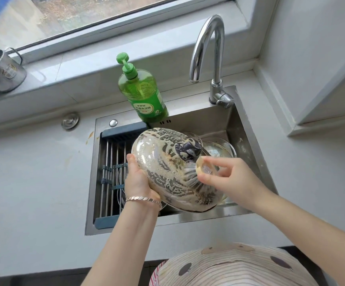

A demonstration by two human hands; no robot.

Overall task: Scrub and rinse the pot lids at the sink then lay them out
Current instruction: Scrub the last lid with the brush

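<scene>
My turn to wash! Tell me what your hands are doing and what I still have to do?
Left hand grips the soapy lid by its rim, tilted over the sink.
Right hand holds the brush, bristles on the lid.
More lids lie in the sink behind it.
No water runs from the tap.
Done: this lid is soaped.
Left: rinse it, wash the others, lay them out.

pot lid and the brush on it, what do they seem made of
Pot lid: likely clear glass, since dark shows through between the foam streaks. Its knob is dark, probably plastic. Brush: pale stiff bristles on a translucent yellowish grip, probably plastic.
</scene>
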